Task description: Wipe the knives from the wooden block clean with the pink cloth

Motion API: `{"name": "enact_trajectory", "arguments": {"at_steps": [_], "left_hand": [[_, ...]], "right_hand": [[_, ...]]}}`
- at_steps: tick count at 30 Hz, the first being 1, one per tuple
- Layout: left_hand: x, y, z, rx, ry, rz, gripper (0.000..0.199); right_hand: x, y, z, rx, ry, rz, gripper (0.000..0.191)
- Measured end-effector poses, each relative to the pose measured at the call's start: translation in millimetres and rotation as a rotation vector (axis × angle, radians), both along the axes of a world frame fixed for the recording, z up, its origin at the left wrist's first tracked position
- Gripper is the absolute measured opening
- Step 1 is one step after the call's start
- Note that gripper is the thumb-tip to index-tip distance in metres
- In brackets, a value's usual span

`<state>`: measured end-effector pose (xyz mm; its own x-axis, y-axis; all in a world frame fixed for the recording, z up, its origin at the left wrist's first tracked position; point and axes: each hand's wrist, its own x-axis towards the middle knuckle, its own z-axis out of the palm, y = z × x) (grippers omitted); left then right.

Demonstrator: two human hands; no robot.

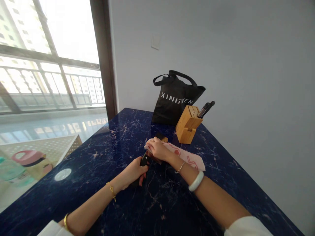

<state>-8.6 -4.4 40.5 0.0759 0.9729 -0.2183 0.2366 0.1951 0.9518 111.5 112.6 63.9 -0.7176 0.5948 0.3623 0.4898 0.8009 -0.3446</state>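
Observation:
My left hand (135, 171) is closed around the black riveted handle of a knife (145, 158), low over the dark blue marbled table. Pressed onto the blade is a white and pink patterned cloth (190, 158), gripped in my right hand (158, 149). The loose end of the cloth trails to the right under my right forearm. Cloth and fingers hide most of the blade. Just behind my right hand lies a black and wood-coloured object (161, 137), partly covered, its kind unclear.
A wooden knife block (188, 126) with black-handled tools (206, 108) stands behind to the right. Behind it a black tote bag (169, 105) leans near the wall. A white disc (63, 174) lies on the table (118, 209) at left. Beyond that edge, bottles (29, 160) sit lower down.

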Motion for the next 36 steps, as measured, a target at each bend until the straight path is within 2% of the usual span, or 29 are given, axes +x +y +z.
{"name": "enact_trajectory", "arguments": {"at_steps": [3,10,13,16,19,24,27,30,36], "left_hand": [[-0.2,1.7,-2.7,0.002,0.004,0.003,0.02],[1.3,-2.4,2.6,-0.007,0.012,0.004,0.019],[0.3,-1.1,1.7,-0.011,0.0,0.006,0.019],[-1.9,1.5,0.1,-0.03,-0.024,0.0,0.02],[-3.5,3.3,-0.9,-0.042,-0.039,0.003,0.021],[-1.5,1.5,1.5,-0.019,-0.038,0.001,0.019],[0.5,-2.2,5.2,0.015,-0.011,-0.016,0.013],[1.0,-4.4,6.2,0.018,-0.008,-0.01,0.014],[0.6,-0.8,1.1,0.004,0.002,0.02,0.021]], "right_hand": [[1.9,3.2,-3.6,-0.003,0.02,0.015,0.021],[-0.3,80.1,-9.1,-0.087,0.103,-0.319,0.023],[-2.0,91.4,-13.9,-0.088,0.132,-0.381,0.021],[0.7,80.8,-19.1,-0.08,0.159,-0.354,0.017],[5.0,53.1,-20.4,-0.092,0.165,-0.238,0.012],[8.0,-8.7,-8.9,-0.178,0.192,-0.01,0.008],[10.4,-33.8,0.2,-0.247,0.199,0.04,0.008],[17.2,-41.9,4.8,-0.287,0.185,0.04,0.009],[28.0,-40.1,2.5,-0.319,0.141,0.025,0.014]]}}
